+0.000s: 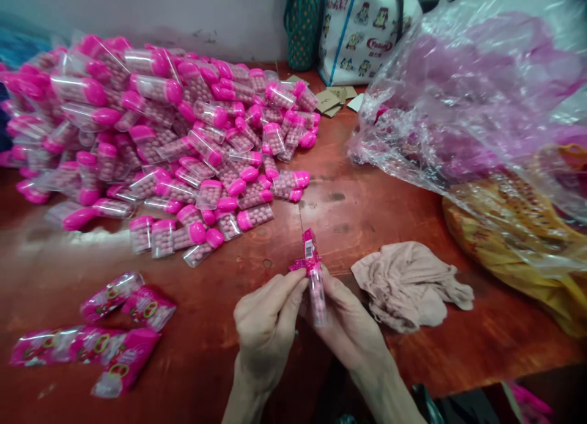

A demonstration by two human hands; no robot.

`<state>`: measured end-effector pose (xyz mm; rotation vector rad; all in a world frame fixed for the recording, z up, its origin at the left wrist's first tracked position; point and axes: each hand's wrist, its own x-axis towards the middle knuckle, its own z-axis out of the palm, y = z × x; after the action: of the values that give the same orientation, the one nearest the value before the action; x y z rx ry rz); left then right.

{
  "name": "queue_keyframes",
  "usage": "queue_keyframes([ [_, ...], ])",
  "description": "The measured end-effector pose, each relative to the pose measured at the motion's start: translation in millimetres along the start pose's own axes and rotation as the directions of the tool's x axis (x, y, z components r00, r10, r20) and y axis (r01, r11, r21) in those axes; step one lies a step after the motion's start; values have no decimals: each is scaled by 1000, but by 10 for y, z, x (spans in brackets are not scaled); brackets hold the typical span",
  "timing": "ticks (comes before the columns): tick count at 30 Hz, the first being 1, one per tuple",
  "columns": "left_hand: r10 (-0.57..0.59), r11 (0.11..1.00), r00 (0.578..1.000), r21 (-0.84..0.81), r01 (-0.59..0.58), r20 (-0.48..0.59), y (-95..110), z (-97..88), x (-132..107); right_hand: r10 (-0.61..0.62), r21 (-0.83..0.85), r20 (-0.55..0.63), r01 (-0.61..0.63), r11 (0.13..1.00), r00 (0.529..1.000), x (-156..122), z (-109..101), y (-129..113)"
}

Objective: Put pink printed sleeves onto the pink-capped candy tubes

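pinching a slim clear container [320, 316] of pink balls [317, 289], with its far end inside a pink wrapper [315, 266] bearing a barcode [309, 248], at the front middle of the table [202, 363]. clamping the fingers [290, 297] of the left hand [266, 320] on its left side, and those of the right hand [348, 323] on its right side. facing a heap of pink-capped containers [149, 137] at the back left, with five wrapped containers [96, 346] nearer, left of the left hand. having a crumpled beige cloth [410, 283] near the right hand and a yellow bag [486, 228] partly under clear plastic [440, 118] beyond.
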<state>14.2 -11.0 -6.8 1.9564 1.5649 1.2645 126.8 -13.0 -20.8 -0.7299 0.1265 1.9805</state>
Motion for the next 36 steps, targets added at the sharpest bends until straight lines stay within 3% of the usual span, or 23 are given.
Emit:
queue_keyframes([
  [6,120,991,982,48,-128,147,-31,-132,74,-91,-199,-57,78,977,994,-30,11,-31],
  [10,159,983,970,62,-172,183,-43,-131,94,-56,-154,-80,44,987,995,-28,11,-32],
  [14,152,985,977,59,-162,150,-37,-86,82,-56,-116,-92,45,992,994,-12,-19,-31],
  [22,4,1000,986,16,-6,167,-41,-28,53,-16,-121,-104,4,993,994,29,22,-80],
  [27,-149,983,979,-87,162,141,-90,-13,14,-57,-132,-110,42,990,992,46,17,-57],
  [31,-219,956,966,-169,240,135,-112,-22,9,-96,-215,-96,74,974,991,55,2,-38],
  [36,-285,908,928,-243,341,238,-146,-72,32,-122,-391,-106,71,918,987,59,-33,-56],
])
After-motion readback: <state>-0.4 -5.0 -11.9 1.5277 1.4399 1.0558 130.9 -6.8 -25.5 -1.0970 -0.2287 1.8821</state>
